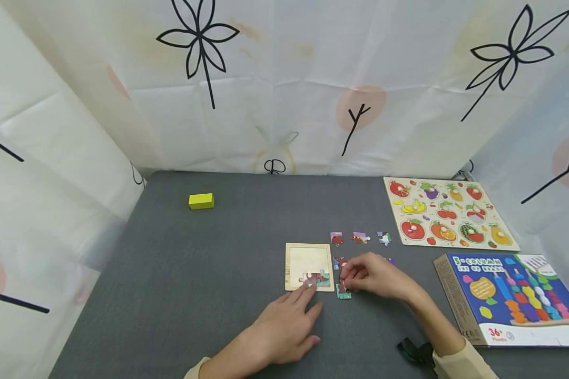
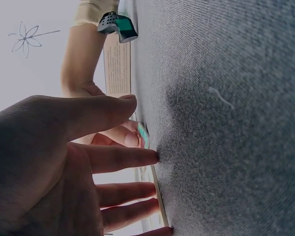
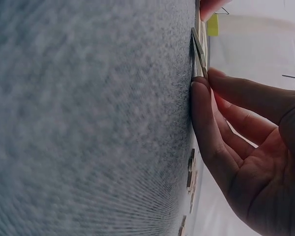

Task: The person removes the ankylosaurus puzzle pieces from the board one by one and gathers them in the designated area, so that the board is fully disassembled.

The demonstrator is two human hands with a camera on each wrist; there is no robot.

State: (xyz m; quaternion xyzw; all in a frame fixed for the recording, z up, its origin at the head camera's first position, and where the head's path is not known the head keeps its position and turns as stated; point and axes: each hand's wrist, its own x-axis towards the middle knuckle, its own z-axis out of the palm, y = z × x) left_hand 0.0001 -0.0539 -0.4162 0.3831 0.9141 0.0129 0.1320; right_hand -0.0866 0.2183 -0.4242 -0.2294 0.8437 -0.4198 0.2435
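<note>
My right hand (image 1: 376, 276) pinches a jigsaw puzzle piece (image 1: 343, 290) between thumb and forefinger, just right of the wooden puzzle tray (image 1: 291, 263). In the right wrist view that thin piece (image 3: 200, 51) stands tilted, one edge close to the cloth. The left hand (image 1: 289, 323) lies with fingers spread, fingertips on the tray's near edge; the left wrist view shows its fingers (image 2: 123, 160) straight. Joined puzzle pieces (image 1: 316, 278) fill the tray's lower right part. Several loose pieces (image 1: 360, 238) lie beyond and beside the right hand, partly hidden by it.
A yellow block (image 1: 201, 201) sits at the far left of the grey table (image 1: 194, 273). At the far right lies a fruit puzzle board (image 1: 433, 218), with a blue toy box (image 1: 512, 300) nearer, beside the right forearm. A black strap (image 1: 414, 351) is at the right wrist.
</note>
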